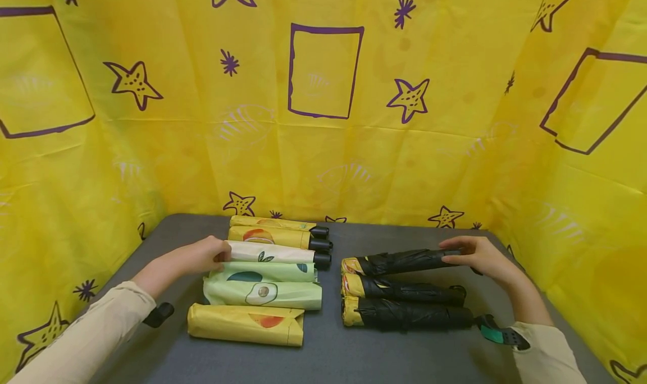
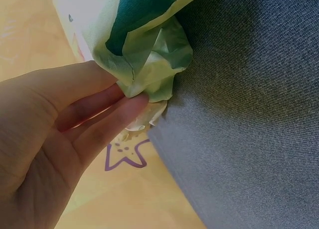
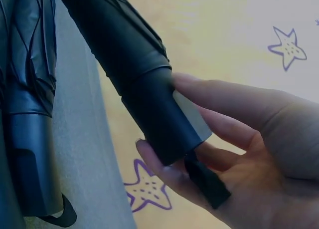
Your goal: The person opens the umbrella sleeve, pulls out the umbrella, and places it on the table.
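Note:
Several rolled fabric pouches lie in a column on the left. My left hand [image 1: 204, 255] pinches the left end of a light green pouch [image 1: 273, 271]; up close, thumb and fingers are on its green fabric [image 2: 154, 64]. Just behind it is a cream pouch [image 1: 278, 253] with a black handle end. On the right, three folded black umbrellas with yellow patterned tips lie side by side. My right hand [image 1: 477, 255] grips the handle of the farthest black umbrella [image 1: 399, 262]; in the right wrist view, thumb and fingers are round this black handle [image 3: 159, 114], a short strap hanging from it.
Two yellow pouches [image 1: 268, 237] lie at the back left, an avocado-print pouch [image 1: 298, 295] and another yellow pouch [image 1: 242, 323] nearer the front. Two more black umbrellas [image 1: 414, 314] lie in front of the gripped one. Yellow patterned cloth [image 1: 323, 148] surrounds the grey table [image 1: 328, 361].

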Motion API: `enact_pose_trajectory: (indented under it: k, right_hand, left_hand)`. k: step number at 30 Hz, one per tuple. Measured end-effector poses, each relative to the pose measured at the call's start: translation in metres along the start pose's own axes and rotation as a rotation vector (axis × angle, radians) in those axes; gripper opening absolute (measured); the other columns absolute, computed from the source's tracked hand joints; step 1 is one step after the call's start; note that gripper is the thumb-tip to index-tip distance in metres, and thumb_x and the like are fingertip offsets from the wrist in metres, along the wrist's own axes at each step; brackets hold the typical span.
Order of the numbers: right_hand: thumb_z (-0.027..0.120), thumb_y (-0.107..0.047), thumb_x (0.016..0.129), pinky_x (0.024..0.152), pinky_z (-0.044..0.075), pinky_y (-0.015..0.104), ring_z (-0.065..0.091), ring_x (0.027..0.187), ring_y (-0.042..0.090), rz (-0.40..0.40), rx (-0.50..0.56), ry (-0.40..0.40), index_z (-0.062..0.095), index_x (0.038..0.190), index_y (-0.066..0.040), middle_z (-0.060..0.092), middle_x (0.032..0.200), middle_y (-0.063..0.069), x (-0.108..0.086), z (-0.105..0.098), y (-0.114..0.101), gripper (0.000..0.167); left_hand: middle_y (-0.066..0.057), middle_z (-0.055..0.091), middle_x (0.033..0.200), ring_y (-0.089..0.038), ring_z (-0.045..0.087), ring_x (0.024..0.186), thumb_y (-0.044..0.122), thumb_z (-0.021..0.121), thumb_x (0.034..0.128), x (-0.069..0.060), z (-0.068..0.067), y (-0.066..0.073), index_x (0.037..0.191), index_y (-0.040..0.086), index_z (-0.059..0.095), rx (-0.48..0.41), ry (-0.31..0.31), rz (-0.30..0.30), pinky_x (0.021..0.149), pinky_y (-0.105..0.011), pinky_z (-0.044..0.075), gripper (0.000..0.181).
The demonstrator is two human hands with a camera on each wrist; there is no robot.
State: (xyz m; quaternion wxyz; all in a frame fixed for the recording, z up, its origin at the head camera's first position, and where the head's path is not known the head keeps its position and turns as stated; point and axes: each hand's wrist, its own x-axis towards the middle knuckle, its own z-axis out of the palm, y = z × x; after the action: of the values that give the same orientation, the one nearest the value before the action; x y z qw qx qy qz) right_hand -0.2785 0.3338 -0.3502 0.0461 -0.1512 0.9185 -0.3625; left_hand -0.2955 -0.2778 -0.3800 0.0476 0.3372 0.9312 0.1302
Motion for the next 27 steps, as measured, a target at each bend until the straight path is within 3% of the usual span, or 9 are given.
enact_pose_trajectory:
  k: [8, 17, 27]
  right_hand:
    - [0.073, -0.020, 0.086, 0.084, 0.054, 0.041, 0.061, 0.110, 0.041, -0.038, -0.036, -0.041, 0.060, 0.128, 0.001, 0.061, 0.127, 0.026, 0.005, 0.005, 0.006, 0.049]
    - [0.075, -0.018, 0.083, 0.085, 0.053, 0.051, 0.058, 0.115, 0.046, -0.024, -0.083, -0.091, 0.064, 0.121, 0.003, 0.061, 0.125, 0.028, 0.007, 0.011, 0.016, 0.045]
    - [0.076, -0.012, 0.081, 0.081, 0.055, 0.047, 0.059, 0.112, 0.049, -0.024, -0.064, -0.134, 0.065, 0.119, 0.003, 0.062, 0.122, 0.030, 0.007, 0.023, 0.030, 0.042]
  left_hand:
    - [0.002, 0.063, 0.074, -0.001, 0.051, 0.066, -0.002, 0.074, 0.0771, 0.000, 0.000, 0.000, 0.082, 0.008, 0.065, -0.001, 0.001, 0.006, 0.059, -0.021, 0.045, 0.014]
    - [0.001, 0.064, 0.075, -0.002, 0.053, 0.066, -0.003, 0.074, 0.0776, -0.001, -0.001, 0.000, 0.082, 0.007, 0.066, 0.003, 0.003, 0.017, 0.059, -0.021, 0.046, 0.013]
    - [0.003, 0.060, 0.074, -0.002, 0.048, 0.066, -0.002, 0.074, 0.0778, 0.000, 0.000, 0.000, 0.082, 0.009, 0.065, -0.006, 0.003, 0.021, 0.058, -0.021, 0.042, 0.015]
